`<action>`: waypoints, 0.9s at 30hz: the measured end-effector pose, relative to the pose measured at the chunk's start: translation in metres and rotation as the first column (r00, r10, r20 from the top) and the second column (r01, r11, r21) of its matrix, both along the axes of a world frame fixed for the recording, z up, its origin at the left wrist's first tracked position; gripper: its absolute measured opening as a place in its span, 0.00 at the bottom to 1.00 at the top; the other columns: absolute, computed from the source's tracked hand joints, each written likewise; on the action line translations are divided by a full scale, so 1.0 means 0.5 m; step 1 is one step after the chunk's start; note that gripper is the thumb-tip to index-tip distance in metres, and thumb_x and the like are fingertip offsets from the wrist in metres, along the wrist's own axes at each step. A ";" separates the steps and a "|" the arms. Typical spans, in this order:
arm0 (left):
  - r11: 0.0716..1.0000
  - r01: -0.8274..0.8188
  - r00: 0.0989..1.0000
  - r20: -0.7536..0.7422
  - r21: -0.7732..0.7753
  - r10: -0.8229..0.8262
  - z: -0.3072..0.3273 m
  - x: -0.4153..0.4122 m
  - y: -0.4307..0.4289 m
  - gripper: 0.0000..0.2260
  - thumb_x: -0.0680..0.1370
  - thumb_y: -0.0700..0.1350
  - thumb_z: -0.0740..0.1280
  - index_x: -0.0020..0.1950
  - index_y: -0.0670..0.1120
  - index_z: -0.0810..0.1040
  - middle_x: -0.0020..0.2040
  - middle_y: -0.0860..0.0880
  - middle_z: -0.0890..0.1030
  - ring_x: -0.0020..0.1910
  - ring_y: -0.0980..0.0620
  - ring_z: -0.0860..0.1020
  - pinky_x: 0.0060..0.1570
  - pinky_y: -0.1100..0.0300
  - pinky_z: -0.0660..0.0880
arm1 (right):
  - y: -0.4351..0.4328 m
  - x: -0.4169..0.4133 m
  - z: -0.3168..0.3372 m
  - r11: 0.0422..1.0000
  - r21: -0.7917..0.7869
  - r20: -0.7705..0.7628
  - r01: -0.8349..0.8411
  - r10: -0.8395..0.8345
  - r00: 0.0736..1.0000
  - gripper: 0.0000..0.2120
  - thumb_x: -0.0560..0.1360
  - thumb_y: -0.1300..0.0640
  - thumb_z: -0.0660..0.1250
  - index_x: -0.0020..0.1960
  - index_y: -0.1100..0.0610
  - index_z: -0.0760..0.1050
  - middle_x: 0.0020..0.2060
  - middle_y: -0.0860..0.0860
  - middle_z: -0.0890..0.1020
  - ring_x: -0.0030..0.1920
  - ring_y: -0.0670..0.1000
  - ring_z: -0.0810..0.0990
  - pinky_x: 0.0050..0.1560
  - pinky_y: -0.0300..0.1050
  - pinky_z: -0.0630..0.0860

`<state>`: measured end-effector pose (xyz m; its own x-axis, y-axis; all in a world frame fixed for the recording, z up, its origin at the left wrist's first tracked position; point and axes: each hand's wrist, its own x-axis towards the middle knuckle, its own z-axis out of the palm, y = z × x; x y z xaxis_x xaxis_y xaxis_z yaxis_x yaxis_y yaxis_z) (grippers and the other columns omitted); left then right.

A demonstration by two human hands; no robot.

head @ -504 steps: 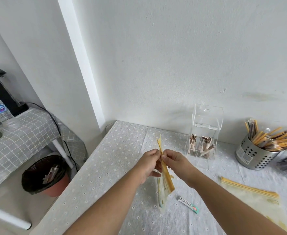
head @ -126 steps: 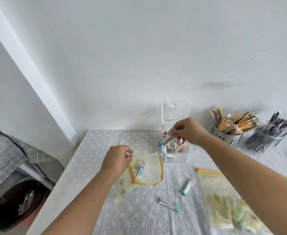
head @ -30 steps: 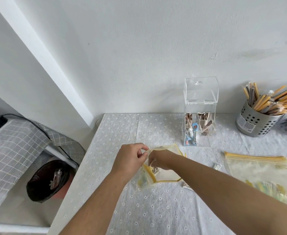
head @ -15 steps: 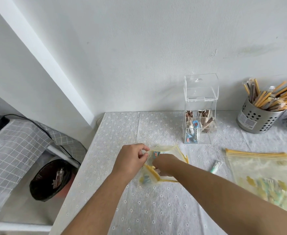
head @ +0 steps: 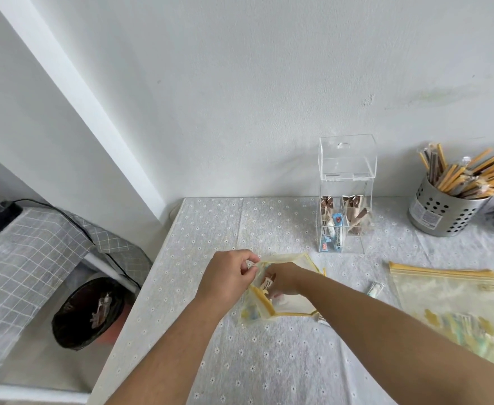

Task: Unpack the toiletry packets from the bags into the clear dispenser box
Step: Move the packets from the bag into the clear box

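Observation:
A small yellow-edged zip bag (head: 294, 302) lies open on the table in front of me. My left hand (head: 228, 277) pinches its upper rim and holds the mouth apart. My right hand (head: 283, 279) is pushed inside the bag, fingers closed around a small packet (head: 268, 283). The clear dispenser box (head: 345, 194) stands against the wall with its lid up; brown sachets and blue-white packets sit in its lower compartments. A second, larger zip bag (head: 456, 302) with packets lies flat at the right. One loose green packet (head: 375, 288) rests between the bags.
A perforated metal cup (head: 438, 211) full of wrapped sticks stands at the back right. Left of the table's edge, a black-lined bin (head: 89, 314) sits on the floor beside a checked-cloth side table (head: 20, 258).
My right hand has stayed inside the small bag and now grips a packet near the bag's mouth. My left hand keeps the rim pinched. The view has shifted slightly.

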<state>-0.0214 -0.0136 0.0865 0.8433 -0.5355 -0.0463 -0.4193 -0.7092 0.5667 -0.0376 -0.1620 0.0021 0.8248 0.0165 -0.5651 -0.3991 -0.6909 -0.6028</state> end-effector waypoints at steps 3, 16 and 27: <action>1.000 -0.011 1.000 0.000 -0.001 0.011 -0.004 0.000 0.001 0.07 0.75 0.45 0.69 0.52 0.51 0.82 0.27 0.57 0.74 0.31 0.55 0.78 0.41 0.59 0.78 | 0.008 -0.002 -0.013 0.990 0.076 -0.006 0.118 -0.117 0.993 0.07 0.72 0.58 0.70 0.39 0.56 0.73 0.30 0.45 0.77 0.33 0.43 0.77 0.34 0.27 0.71; 1.000 -0.005 1.000 0.010 0.023 0.005 0.023 0.014 -0.048 0.07 0.75 0.43 0.68 0.51 0.48 0.82 0.29 0.52 0.77 0.35 0.50 0.82 0.44 0.56 0.79 | -0.039 -0.049 0.113 0.995 0.052 0.193 0.089 -0.097 0.976 0.05 0.71 0.61 0.72 0.42 0.64 0.81 0.30 0.55 0.81 0.28 0.47 0.77 0.44 0.46 0.81; 0.994 -0.045 0.999 0.007 0.099 0.044 0.045 0.020 -0.093 0.07 0.75 0.43 0.67 0.52 0.48 0.81 0.35 0.47 0.82 0.32 0.51 0.82 0.32 0.64 0.72 | -0.278 -0.063 0.293 0.938 -0.040 0.428 0.344 -0.294 0.854 0.03 0.71 0.60 0.73 0.40 0.59 0.82 0.30 0.55 0.83 0.32 0.51 0.82 0.39 0.46 0.81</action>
<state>-0.0116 -0.0599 0.1091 0.8665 -0.4904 -0.0929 -0.3888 -0.7800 0.4903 -0.0693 -0.3008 0.1488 0.9308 -0.3299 -0.1573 -0.3430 -0.6401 -0.6875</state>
